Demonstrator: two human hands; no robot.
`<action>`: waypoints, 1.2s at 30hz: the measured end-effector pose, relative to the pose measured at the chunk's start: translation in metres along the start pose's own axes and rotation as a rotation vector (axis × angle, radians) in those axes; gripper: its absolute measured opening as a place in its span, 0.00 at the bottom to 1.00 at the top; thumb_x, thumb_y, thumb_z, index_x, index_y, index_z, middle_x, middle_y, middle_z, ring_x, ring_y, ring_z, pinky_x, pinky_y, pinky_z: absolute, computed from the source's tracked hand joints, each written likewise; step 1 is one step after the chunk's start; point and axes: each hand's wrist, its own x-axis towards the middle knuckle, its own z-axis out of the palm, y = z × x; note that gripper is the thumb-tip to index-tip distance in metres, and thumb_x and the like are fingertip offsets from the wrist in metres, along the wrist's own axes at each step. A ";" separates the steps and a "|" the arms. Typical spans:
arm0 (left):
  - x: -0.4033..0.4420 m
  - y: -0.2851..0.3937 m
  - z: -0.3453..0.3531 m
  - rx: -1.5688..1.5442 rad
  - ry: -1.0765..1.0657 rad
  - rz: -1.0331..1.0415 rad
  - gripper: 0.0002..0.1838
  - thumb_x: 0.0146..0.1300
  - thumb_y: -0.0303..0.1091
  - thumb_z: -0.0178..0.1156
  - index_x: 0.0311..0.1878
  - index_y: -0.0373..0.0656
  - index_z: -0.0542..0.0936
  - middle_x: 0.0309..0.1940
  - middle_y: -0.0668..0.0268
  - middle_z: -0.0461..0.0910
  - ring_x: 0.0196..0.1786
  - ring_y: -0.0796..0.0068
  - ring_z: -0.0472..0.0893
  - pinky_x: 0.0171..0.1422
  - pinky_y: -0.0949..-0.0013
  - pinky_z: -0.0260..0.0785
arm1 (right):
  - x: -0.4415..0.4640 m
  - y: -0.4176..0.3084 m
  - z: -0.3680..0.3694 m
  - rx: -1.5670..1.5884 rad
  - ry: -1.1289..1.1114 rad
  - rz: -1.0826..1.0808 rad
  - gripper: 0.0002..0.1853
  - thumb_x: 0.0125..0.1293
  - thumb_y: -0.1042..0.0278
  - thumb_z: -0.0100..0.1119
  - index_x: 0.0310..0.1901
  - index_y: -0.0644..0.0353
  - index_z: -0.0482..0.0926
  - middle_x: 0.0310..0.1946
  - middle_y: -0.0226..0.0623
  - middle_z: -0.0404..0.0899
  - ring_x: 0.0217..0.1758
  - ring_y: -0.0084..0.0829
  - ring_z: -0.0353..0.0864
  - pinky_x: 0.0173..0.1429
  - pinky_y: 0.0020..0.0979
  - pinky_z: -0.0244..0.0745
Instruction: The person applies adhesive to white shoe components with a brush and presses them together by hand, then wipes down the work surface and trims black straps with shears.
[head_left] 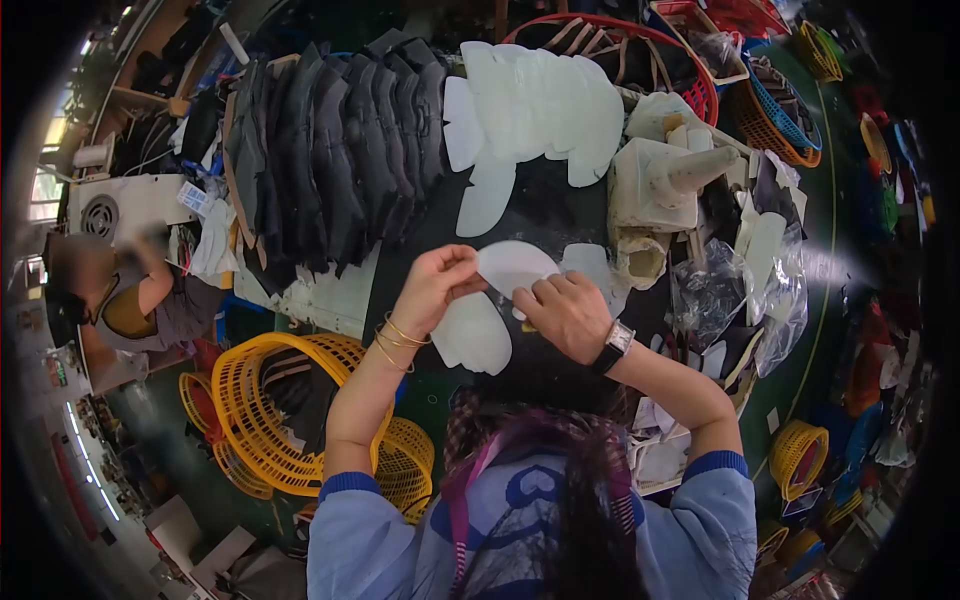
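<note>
A curved white sheet piece, sole-like in outline, is held up between my two hands above the dark table. My left hand, with bangles at the wrist, pinches its left end. My right hand, below a wristwatch, grips its lower right edge with bent fingers. Under my left hand lies another white sheet piece. To the right of the held piece, a further white piece rests partly behind my right hand. Overlapping white pieces are spread out at the far side.
Rows of dark padded pieces stand at the far left. A crusted white container with a cone-shaped part sits right, near plastic bags. Yellow baskets stand at lower left. Another person sits at the left.
</note>
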 end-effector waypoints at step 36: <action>-0.015 -0.051 0.051 0.281 -0.249 0.415 0.21 0.61 0.26 0.58 0.59 0.41 0.68 0.56 0.65 0.71 0.60 0.73 0.70 0.63 0.70 0.61 | -0.070 0.037 -0.021 0.819 0.643 0.909 0.04 0.56 0.76 0.61 0.33 0.63 0.76 0.26 0.26 0.76 0.31 0.16 0.72 0.37 0.21 0.69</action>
